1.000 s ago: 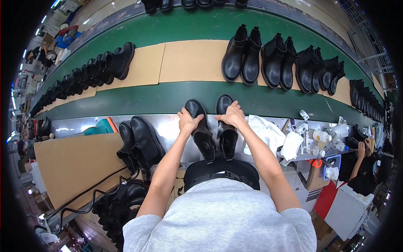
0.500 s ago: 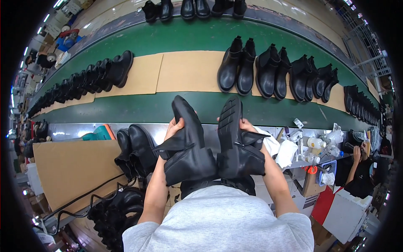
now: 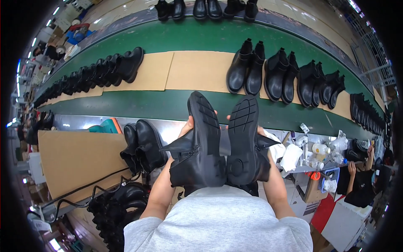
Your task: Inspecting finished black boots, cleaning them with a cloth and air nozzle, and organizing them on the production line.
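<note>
Two black ankle boots with side zips are held up side by side in front of me, their treaded soles facing up and toes pointing away. My left hand (image 3: pixel 187 127) is closed round the left boot (image 3: pixel 205 147); most of its fingers are behind the upper. Round the right boot (image 3: pixel 243 143) my right hand (image 3: pixel 260 129) is closed, mostly hidden by the sole. The zipped shaft flaps hang out to both sides. Just left of my left forearm, another pair of black boots (image 3: pixel 147 143) stands on the metal ledge.
A green conveyor (image 3: pixel 176 35) crosses ahead, with cardboard (image 3: pixel 197 71) carrying rows of black boots (image 3: pixel 275 75). At right, bottles (image 3: pixel 321 149) and white cloths (image 3: pixel 290 157) crowd the ledge; a co-worker's arm (image 3: pixel 351 176) is beyond. At lower left are a cardboard sheet (image 3: pixel 79 164), a cable and piled boots (image 3: pixel 119 210).
Both boots have been turned so their soles face up more fully, and they have come closer together. The surroundings have shifted slightly rightward in view.
</note>
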